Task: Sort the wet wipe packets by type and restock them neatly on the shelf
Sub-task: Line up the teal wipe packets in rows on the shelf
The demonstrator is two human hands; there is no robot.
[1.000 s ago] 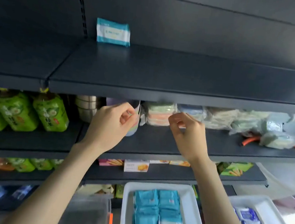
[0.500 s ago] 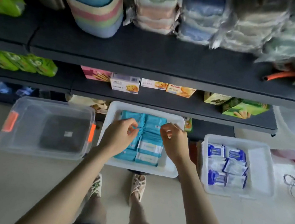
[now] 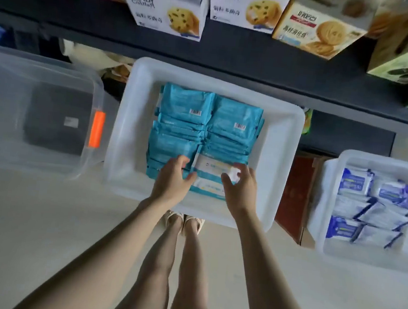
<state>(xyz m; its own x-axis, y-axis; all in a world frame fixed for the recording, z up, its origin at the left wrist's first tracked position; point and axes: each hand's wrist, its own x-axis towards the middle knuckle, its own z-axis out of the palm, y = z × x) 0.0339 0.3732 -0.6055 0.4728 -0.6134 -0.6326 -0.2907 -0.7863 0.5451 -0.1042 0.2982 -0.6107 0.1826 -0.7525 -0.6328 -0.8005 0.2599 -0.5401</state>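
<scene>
**A:** Where are the teal wet wipe packets (image 3: 202, 118) found?

**B:** They are stacked in two rows inside the white tray (image 3: 127, 125), which is set on the floor below the dark shelf (image 3: 234, 56). One label-up packet (image 3: 211, 168) is seen on top at the near end.

**A:** How is it held?

**B:** Its left end is pinched by the left hand (image 3: 172, 178) and its right end by the right hand (image 3: 241, 187). Thumbs and fingers are curled round it.

**A:** What else is seen?

**B:** Blue-and-white packets (image 3: 376, 196) are kept in a second tray (image 3: 322, 218) to the right. A clear lidded bin (image 3: 28, 78) with an orange latch (image 3: 96, 129) is set to the left. Cookie boxes (image 3: 168, 8) are lined up on the shelf.
</scene>
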